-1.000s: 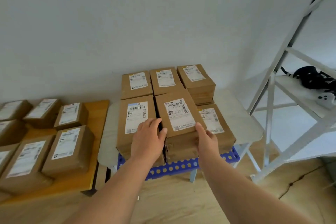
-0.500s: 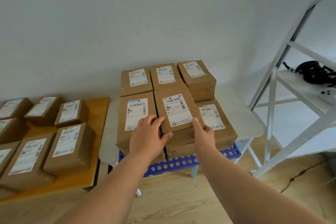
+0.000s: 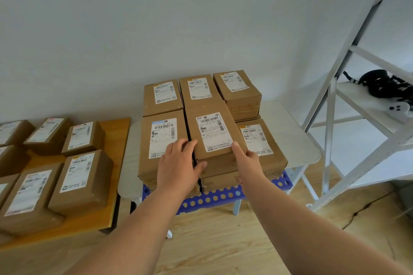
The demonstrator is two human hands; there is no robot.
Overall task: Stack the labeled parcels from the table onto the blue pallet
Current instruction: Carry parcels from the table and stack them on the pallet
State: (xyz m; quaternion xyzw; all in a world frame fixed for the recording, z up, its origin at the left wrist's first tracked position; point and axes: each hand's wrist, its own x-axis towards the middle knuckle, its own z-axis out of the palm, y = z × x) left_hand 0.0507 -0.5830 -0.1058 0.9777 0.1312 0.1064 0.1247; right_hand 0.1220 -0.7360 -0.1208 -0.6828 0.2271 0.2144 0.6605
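Both hands sit on the near end of a brown cardboard parcel point(image 3: 213, 134) with a white shipping label, the top box of the middle front stack on the perforated blue plastic pallet point(image 3: 214, 197). The left hand point(image 3: 178, 165) lies against the parcel's left side, its fingers point(image 3: 190, 147) straight along the top edge and the thumb pressed to the near face. The right hand point(image 3: 247, 162) cups the right near corner, thumb up on the label's edge, its other fingers hidden behind the box.

That label carries a barcode over digits that read roughly "220 138 00 097", a QR code at its lower left and lines of small print too fine to read. The lower cardboard box to its left point(image 3: 162, 140) bears a label with a pale blue header strip, a barcode and another vertical barcode. The lower box to the right point(image 3: 260, 143) has a yellow tab and something like "D106". Three more labelled boxes point(image 3: 196, 90) stand in the back row.

The pallet rests on a pale rounded tabletop point(image 3: 288, 127). Left of it, an orange wooden tabletop point(image 3: 114, 131) holds further labelled brown parcels point(image 3: 81, 182). A white metal shelf point(image 3: 357, 100) stands to the right.
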